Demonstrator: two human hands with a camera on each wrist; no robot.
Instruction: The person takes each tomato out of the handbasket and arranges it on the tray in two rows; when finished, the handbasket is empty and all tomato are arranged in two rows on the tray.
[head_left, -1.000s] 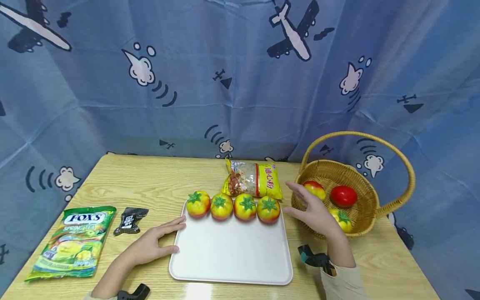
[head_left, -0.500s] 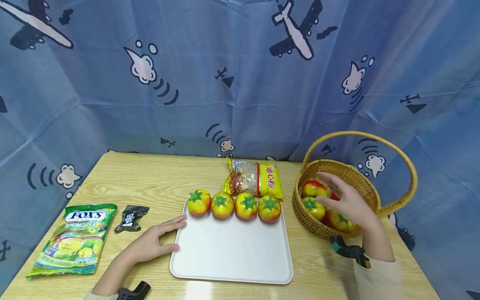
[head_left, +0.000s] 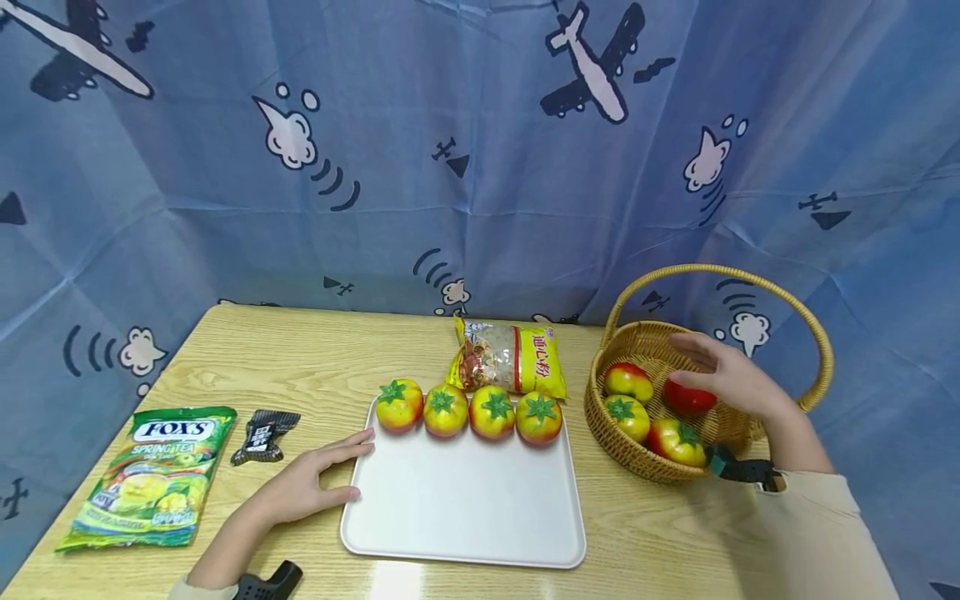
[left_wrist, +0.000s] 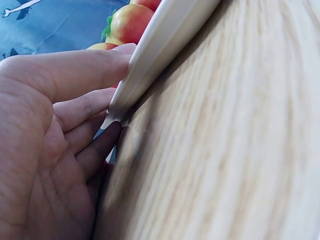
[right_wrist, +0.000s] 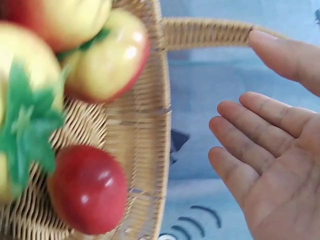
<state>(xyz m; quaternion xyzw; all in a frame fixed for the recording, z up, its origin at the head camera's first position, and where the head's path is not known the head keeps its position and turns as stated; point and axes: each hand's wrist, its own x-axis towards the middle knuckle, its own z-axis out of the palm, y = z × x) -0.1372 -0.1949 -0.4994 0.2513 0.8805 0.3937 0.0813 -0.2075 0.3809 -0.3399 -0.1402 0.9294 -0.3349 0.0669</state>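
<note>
My left hand (head_left: pixel 303 490) rests at the left edge of a white rectangular tray (head_left: pixel 465 508), fingertips and thumb touching its rim. In the left wrist view, the fingers (left_wrist: pixel 90 107) lie loosely against the rim. Along the tray's far edge sits a row of several yellow-and-red toy tomatoes (head_left: pixel 491 413) with green star-shaped leaves. On the right, my right hand (head_left: pixel 738 382) hovers above a wicker basket (head_left: pixel 615 437), its fingers spread and holding nothing. Below it a red tomato (head_left: pixel 686 398) is partly hidden. Three yellow-red tomatoes (right_wrist: pixel 112 55) lie beside it in the basket.
A yellow pasta bag (head_left: pixel 510 358) lies behind the tray. At left are a green FOX'S candy bag (head_left: pixel 150 479) and a small dark wrapped packet (head_left: pixel 264 436). The basket's tall handle (head_left: pixel 720 268) arches over it. A blue curtain hangs behind the table.
My right hand has moved rightward, from the basket's left side across to above the red tomato, uncovering the yellow-red tomatoes. My left hand has stayed at the tray's edge.
</note>
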